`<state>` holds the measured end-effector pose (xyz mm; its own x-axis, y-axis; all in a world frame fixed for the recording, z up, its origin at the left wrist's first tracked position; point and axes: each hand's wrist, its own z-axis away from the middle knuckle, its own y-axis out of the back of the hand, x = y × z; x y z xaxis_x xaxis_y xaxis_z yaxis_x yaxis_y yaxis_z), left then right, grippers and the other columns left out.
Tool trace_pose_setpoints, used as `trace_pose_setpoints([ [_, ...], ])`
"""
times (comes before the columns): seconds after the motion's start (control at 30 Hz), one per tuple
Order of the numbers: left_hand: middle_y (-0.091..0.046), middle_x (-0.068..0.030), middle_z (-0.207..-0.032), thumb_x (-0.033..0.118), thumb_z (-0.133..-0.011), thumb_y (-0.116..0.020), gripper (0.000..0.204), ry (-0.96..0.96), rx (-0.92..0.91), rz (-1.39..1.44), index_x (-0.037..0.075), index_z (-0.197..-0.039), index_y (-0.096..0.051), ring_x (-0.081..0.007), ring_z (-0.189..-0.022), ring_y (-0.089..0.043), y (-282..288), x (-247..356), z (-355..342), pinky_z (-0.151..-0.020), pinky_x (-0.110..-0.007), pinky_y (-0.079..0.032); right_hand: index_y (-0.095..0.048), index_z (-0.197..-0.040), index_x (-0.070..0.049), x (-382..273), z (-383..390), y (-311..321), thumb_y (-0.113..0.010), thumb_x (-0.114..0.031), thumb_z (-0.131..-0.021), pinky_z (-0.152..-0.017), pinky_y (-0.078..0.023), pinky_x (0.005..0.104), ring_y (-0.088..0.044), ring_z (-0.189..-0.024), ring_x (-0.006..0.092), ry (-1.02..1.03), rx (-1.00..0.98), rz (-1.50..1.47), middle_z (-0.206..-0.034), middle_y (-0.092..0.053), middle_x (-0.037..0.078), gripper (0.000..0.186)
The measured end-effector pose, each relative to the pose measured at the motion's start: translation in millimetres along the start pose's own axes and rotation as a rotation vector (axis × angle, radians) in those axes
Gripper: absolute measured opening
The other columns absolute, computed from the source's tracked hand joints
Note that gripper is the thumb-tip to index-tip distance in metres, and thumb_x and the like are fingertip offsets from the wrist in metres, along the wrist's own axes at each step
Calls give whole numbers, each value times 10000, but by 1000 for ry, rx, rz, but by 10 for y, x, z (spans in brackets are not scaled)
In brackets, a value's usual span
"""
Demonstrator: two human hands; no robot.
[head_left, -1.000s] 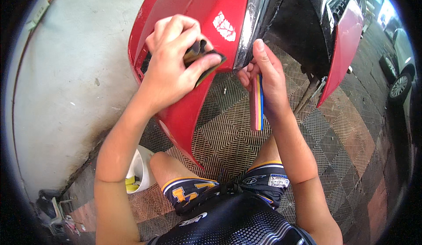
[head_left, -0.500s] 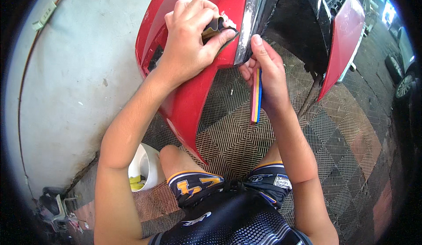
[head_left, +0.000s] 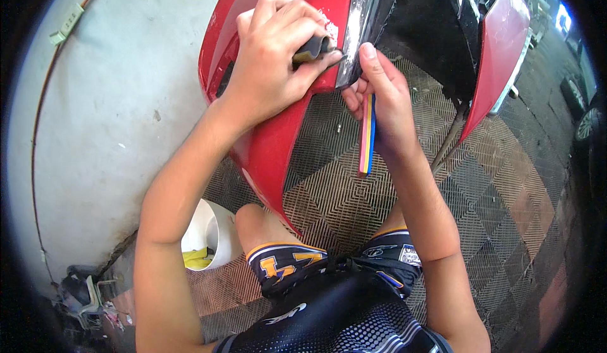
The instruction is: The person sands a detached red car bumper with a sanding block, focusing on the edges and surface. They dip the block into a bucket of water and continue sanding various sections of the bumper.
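Observation:
My left hand (head_left: 272,59) is closed on a dark folded piece of sheet material (head_left: 310,49), resting on the red car bumper (head_left: 262,163) beside a white scuffed patch (head_left: 327,24). Its thumb reaches toward a dark trim strip (head_left: 354,27) streaked with white. My right hand (head_left: 386,100) grips a long block (head_left: 367,147) layered in pink, yellow and blue, which hangs downward. My right thumb is near the lower end of the trim, with the curled fingers just below it.
A white bucket (head_left: 224,233) with yellow items stands by my left leg. A pale wall (head_left: 107,131) with a socket strip (head_left: 66,24) is left. Bumper parts (head_left: 496,55) extend rightward. Patterned floor mats (head_left: 493,214) lie beneath; a parked car's wheel (head_left: 585,122) is far right.
My left hand and the dark sheet have moved up and right toward the trim, covering more of the scuffed patch. My right hand with the block has shifted slightly upward.

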<state>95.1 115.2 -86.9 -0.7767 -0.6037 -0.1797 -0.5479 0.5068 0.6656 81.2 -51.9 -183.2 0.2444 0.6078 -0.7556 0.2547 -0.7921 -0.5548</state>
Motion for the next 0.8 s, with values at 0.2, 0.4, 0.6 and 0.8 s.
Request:
trace_pose_setpoints([
  [0.2, -657, -4, -990, 120, -749, -872, 226, -52, -34, 9, 102, -853, -672, -258, -1122, -588, 73, 19, 118, -963, -389, -391, -623, -1001, -71, 36, -72, 14, -574, -438, -1062, -483, -383, 214, -499, -521, 55, 12, -3, -37, -704, -570, -33, 375],
  [0.4, -657, -28, -946, 126, -740, -885, 239, -52, -10, 30, 90, -861, -682, -263, -1055, -608, 54, -35, 107, -951, -395, -441, -626, -1013, -74, -30, -83, 27, -568, -462, -1060, -481, -379, 218, -503, -492, 65, 4, 7, 7, -655, -576, -19, 395],
  [0.6, -696, -183, -855, 208, -856, -781, 261, 5, 183, -20, -37, -895, -700, -280, -733, -660, -193, -264, -626, -671, -411, -504, -621, -1000, -60, -21, -74, -19, -572, -483, -1052, -488, -371, 217, -520, -503, 67, -28, 21, 45, -619, -570, -9, 428],
  [0.8, -654, -80, -950, 80, -753, -873, 236, -54, 5, 40, 59, -853, -660, -310, -1045, -612, 67, 11, 220, -922, -423, -489, -607, -972, -79, -19, -62, 25, -573, -466, -1057, -481, -365, 223, -513, -504, 68, -10, -4, 4, -629, -533, -25, 398],
])
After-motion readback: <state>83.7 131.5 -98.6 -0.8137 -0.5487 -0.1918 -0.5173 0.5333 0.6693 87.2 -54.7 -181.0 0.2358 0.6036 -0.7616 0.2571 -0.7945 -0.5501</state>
